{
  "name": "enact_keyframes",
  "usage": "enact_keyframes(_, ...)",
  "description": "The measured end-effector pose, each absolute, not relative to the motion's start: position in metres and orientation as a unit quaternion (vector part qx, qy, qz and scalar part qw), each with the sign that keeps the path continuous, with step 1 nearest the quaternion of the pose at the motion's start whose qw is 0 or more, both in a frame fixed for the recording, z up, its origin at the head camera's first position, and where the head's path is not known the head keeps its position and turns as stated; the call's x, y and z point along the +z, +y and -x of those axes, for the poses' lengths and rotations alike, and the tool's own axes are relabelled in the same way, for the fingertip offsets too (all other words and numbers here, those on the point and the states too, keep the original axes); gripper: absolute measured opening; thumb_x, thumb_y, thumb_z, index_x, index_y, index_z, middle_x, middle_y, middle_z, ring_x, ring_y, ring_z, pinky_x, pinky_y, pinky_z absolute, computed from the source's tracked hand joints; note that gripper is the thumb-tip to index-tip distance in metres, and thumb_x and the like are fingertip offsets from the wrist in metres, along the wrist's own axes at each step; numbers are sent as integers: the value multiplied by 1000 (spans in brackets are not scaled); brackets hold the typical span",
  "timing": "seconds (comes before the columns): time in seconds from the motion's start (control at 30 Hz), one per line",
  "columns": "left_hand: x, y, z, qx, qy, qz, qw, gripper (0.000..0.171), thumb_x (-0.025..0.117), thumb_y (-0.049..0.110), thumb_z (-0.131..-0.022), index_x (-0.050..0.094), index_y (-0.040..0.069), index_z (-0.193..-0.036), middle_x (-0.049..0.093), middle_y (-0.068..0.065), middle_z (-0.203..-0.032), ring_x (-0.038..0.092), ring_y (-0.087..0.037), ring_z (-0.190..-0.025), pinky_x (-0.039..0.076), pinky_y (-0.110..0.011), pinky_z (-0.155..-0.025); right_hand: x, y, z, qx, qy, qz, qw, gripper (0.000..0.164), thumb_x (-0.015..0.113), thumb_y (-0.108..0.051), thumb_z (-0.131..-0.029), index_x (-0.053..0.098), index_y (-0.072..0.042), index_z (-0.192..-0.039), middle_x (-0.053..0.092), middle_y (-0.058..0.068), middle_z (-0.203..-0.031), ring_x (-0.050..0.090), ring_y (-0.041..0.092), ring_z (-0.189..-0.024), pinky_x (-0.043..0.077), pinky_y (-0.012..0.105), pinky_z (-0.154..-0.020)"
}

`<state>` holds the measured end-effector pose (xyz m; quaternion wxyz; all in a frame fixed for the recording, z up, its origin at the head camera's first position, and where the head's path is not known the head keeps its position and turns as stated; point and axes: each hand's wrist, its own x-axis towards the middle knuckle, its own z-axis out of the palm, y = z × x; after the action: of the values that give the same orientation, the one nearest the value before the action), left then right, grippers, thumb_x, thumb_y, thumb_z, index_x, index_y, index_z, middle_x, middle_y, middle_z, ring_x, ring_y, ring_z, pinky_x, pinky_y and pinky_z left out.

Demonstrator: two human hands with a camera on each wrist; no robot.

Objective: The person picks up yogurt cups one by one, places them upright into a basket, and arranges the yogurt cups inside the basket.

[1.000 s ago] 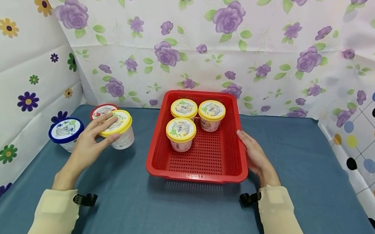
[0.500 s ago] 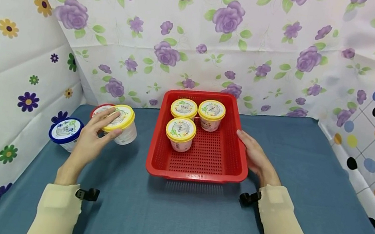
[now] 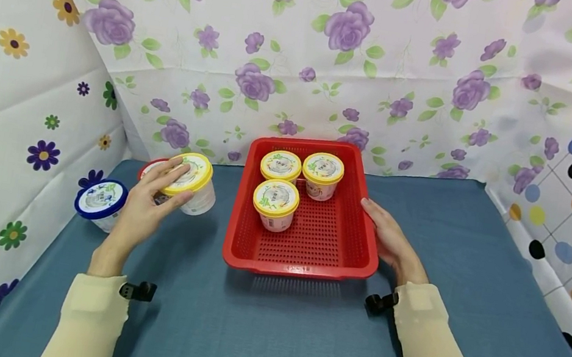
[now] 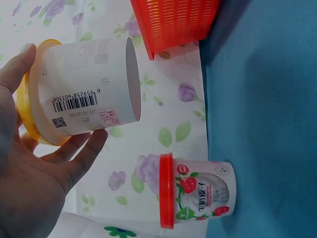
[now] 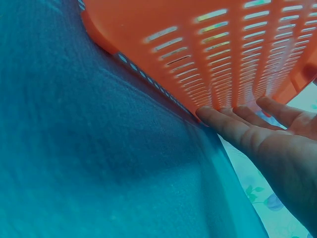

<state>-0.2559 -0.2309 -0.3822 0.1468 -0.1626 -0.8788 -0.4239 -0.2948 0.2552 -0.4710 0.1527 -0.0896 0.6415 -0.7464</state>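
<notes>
In the head view my left hand [image 3: 139, 212] holds a yellow-lidded paper cup [image 3: 200, 193] by its lid, tilted and off the table. The left wrist view shows the thumb and fingers around that lid, with a barcode on the cup's side. Behind the left hand is a red-lidded cup [image 4: 200, 191] with strawberry print. To the left stands a blue-lidded cup [image 3: 101, 200], partly hidden. My right hand [image 3: 395, 244] touches the right side of the red basket [image 3: 300, 269]; in the right wrist view its fingers [image 5: 228, 126] lie straight along the slotted wall.
Three yellow-lidded cups, including a nearer one [image 3: 276, 198], stand in the basket toward its back and left. A blue cloth [image 3: 261, 341] covers the table. Floral sheeting [image 3: 305, 52] rises behind it, with patterned sheets at both sides.
My left hand has moved right and away from me with the yellow-lidded cup, lifting and tilting it. The right hand and the basket have stayed in place.
</notes>
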Motion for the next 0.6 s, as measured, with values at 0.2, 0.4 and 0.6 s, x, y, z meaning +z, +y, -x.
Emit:
enact_keyframes(0.2, -375, -223, 260, -431, -871, 183, 148, 55, 75, 23, -99, 57, 24, -151, 40, 3, -163, 36, -28, -146, 40, -25, -105, -471, 255, 294, -747, 641, 87, 154, 66, 43, -49, -111, 30, -9, -162, 43, 34, -150, 67, 36, -119, 61, 46, -87)
enact_keyframes(0.4, -365, -212, 265, -434, -867, 202, 142, 56, 77, 21, -97, 58, 23, -151, 40, 2, -163, 34, -27, -149, 41, -26, -108, -471, 255, 295, -748, 640, 85, 154, 66, 43, -49, -111, 31, -10, -162, 44, 33, -150, 67, 35, -119, 61, 44, -87)
enact_keyframes(0.6, -354, -201, 269, -434, -864, 213, 142, 57, 78, 23, -96, 59, 23, -150, 40, 4, -163, 34, -24, -149, 43, -44, -113, -473, 255, 296, -750, 637, 90, 155, 66, 42, -47, -112, 28, -8, -163, 47, 32, -147, 68, 33, -117, 61, 43, -86)
